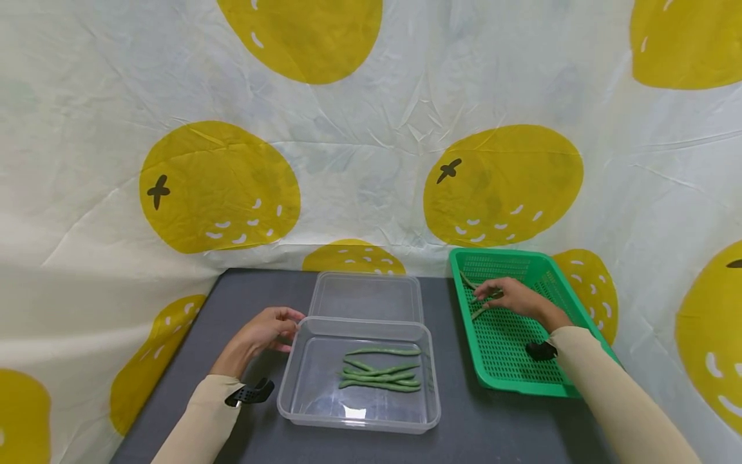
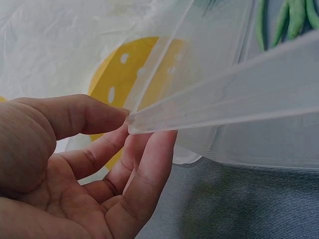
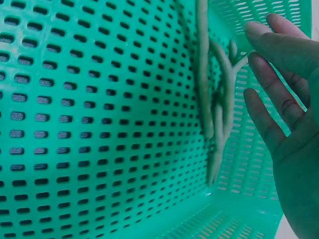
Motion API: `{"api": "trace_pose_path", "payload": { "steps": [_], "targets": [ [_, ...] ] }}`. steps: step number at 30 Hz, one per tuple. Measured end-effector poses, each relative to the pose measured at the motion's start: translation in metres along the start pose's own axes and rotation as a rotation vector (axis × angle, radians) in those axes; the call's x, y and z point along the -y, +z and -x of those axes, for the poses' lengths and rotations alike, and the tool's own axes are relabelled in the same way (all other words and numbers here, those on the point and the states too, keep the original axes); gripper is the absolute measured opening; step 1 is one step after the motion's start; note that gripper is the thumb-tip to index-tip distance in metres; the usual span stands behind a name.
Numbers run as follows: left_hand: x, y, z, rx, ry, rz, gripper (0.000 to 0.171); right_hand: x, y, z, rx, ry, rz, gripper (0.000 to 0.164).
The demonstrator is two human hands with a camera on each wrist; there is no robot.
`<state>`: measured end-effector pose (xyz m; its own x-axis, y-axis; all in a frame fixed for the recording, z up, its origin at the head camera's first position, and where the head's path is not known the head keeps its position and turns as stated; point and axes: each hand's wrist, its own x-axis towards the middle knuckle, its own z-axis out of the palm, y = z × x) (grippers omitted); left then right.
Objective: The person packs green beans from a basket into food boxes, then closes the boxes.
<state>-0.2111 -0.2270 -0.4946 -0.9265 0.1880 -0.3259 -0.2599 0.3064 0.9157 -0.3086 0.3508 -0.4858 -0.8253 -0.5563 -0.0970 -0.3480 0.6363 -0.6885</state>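
My left hand (image 1: 268, 330) is at the left rear corner of a clear plastic container (image 1: 290, 393), its thumb and fingertips pinching the rim, as the left wrist view shows closely. Several green beans (image 1: 379, 378) lie roughly side by side across the container's floor. Over at the right, my right hand (image 1: 510, 298) reaches into a green perforated basket (image 1: 476, 361). Its fingers are loosely bent, beside a few more green beans (image 3: 227, 94) along the basket's side wall. One bean's tip comes close to the fingertips; whether they touch, I cannot tell.
Behind the container lies a clear plastic lid (image 1: 368, 296), partly hidden by the container's rear wall. Everything stands on a dark grey tabletop (image 1: 452, 428). A white cloth (image 1: 359, 174) with yellow fruit prints hangs behind and at both sides.
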Motion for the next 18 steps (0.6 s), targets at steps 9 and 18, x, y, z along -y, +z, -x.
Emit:
{"api": "trace_pose_path", "payload": {
  "steps": [9,18],
  "targets": [
    [-0.001,-0.001,-0.002,0.007,-0.015,-0.002,0.044,-0.018,0.002,-0.001,0.011,0.025,0.026,0.029],
    [0.000,0.001,-0.001,0.002,-0.008,0.007,0.043,-0.026,0.009,0.000,-0.007,0.015,0.205,0.022]
  ]
}}
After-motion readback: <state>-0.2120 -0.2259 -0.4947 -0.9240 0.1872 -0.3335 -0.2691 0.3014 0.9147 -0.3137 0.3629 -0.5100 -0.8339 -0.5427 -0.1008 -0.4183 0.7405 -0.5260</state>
